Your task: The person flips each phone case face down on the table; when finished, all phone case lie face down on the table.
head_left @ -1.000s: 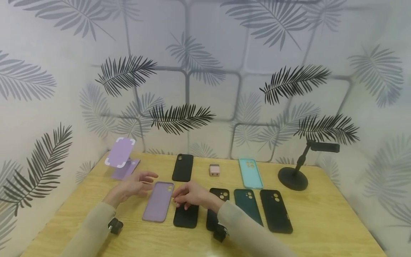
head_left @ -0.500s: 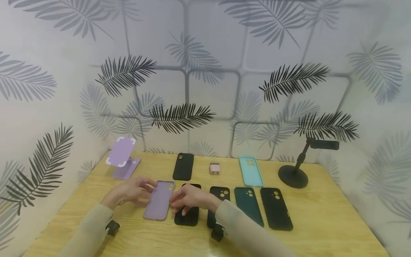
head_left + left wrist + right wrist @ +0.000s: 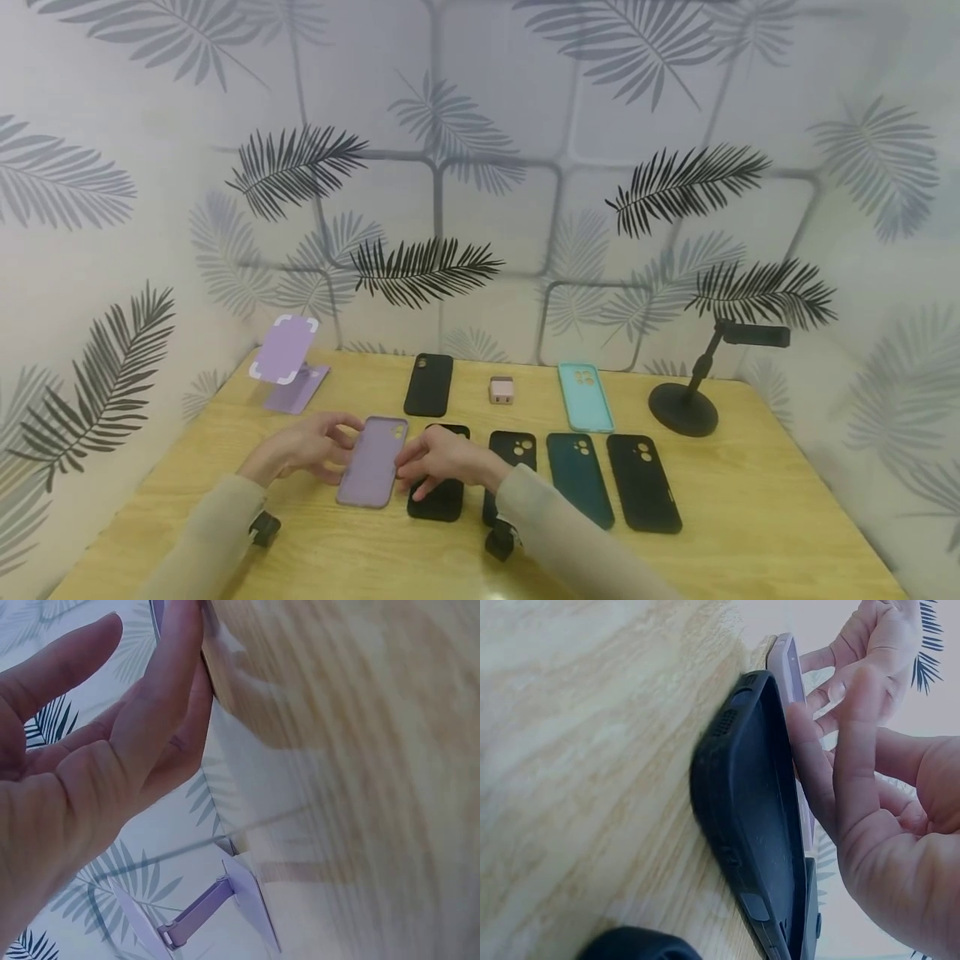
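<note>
Lilac phone case (image 3: 372, 467) lay on the wood table (image 3: 360, 550); via remote feed I saw L hand (image 3: 311, 446) & R hand (image 3: 446, 458) had just come closer, so it was flanked both sides. Fingers were loose, no grip seen; contact unclear. Cam-hole end pointed away, long axis leaning slightly R.

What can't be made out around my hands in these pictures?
Head view: part of a black case, hidden by the right hand.
Left wrist view: most of the purple case, hidden by the left hand, cut off by the top edge.
Right wrist view: a dark object, cut off by the bottom edge.
</note>
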Demonstrator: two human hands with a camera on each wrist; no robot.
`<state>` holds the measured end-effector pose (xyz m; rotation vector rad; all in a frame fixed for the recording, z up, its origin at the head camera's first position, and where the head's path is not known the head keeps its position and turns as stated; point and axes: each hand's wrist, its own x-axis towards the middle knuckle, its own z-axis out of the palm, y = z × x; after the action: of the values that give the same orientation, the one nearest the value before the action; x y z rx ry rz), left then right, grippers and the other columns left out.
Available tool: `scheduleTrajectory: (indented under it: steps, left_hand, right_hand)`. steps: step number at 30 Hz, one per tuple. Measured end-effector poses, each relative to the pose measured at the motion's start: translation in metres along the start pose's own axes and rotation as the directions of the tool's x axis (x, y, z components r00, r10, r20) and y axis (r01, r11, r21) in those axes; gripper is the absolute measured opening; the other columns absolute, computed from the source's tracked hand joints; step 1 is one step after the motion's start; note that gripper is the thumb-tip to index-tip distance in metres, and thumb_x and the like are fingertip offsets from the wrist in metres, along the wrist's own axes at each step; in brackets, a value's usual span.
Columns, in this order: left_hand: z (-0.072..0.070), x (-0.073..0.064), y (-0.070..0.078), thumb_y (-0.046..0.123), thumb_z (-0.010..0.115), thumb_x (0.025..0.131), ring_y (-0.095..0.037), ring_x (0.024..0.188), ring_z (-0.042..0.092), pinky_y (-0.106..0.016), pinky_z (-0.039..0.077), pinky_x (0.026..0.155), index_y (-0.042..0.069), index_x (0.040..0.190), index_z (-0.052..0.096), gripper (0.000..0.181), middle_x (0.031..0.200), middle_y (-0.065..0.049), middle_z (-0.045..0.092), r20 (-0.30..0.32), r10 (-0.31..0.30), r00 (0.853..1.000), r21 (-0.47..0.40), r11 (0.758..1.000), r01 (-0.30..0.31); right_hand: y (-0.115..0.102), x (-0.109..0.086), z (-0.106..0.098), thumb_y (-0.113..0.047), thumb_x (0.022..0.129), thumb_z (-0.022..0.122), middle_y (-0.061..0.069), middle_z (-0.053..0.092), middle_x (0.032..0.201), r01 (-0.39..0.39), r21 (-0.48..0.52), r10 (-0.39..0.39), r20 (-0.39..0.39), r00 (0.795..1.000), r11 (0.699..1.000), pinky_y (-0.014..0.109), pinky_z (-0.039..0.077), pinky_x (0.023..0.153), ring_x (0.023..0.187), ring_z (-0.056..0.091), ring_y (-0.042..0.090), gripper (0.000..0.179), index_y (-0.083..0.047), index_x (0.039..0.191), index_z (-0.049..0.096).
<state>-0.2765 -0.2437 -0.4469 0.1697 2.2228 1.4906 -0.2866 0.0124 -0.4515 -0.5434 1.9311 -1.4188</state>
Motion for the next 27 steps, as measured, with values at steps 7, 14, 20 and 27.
scheduleTrajectory:
  steps: [7, 14, 20, 27]
  left_hand:
    - [-0.001, 0.005, 0.001, -0.010, 0.063, 0.086, -0.030, 0.097, 0.063, -0.045, 0.061, 0.076, -0.005, 0.140, 0.038, 0.060, 0.117, -0.027, 0.052, -0.015, -0.026, 1.000, -0.015, 1.000, 0.025]
    - [-0.006, 0.006, -0.006, -0.009, 0.064, 0.085, -0.025, 0.093, 0.063, -0.043, 0.062, 0.076, -0.004, 0.140, 0.042, 0.059, 0.114, -0.022, 0.054, -0.019, -0.025, 1.000, -0.025, 0.999, 0.024]
    - [-0.011, 0.007, -0.004, -0.003, 0.064, 0.088, -0.025, 0.095, 0.062, -0.044, 0.060, 0.080, -0.002, 0.144, 0.036, 0.063, 0.118, -0.022, 0.053, 0.052, 0.030, 0.998, -0.090, 0.996, -0.025]
    - [-0.016, 0.008, -0.004, -0.001, 0.063, 0.090, -0.027, 0.099, 0.064, -0.046, 0.059, 0.083, 0.000, 0.149, 0.025, 0.070, 0.119, -0.024, 0.056, 0.158, 0.131, 0.979, -0.199, 0.975, -0.099]
  right_hand:
    - [0.001, 0.004, -0.001, 0.005, 0.092, 0.062, 0.023, 0.068, 0.114, -0.007, 0.029, 0.007, 0.000, 1.000, 1.000, 0.034, 0.062, 0.072, 0.099, 0.070, 0.033, 0.032, 0.013, 0.123, 0.060]
    - [0.003, 0.006, 0.002, 0.005, 0.091, 0.062, 0.021, 0.070, 0.109, -0.013, 0.054, 0.014, -0.003, 1.000, 0.998, 0.034, 0.062, 0.071, 0.096, 0.071, 0.031, 0.031, 0.013, 0.122, 0.061]
    - [0.002, 0.005, 0.003, 0.005, 0.092, 0.062, 0.023, 0.069, 0.111, -0.018, 0.067, 0.018, -0.006, 1.000, 0.998, 0.035, 0.062, 0.073, 0.097, 0.071, 0.033, 0.032, 0.013, 0.122, 0.061]
    - [0.002, 0.007, 0.005, 0.006, 0.091, 0.062, 0.022, 0.069, 0.109, -0.009, 0.079, 0.012, -0.036, 0.999, 0.997, 0.035, 0.062, 0.072, 0.094, 0.072, 0.033, 0.029, 0.012, 0.120, 0.063]
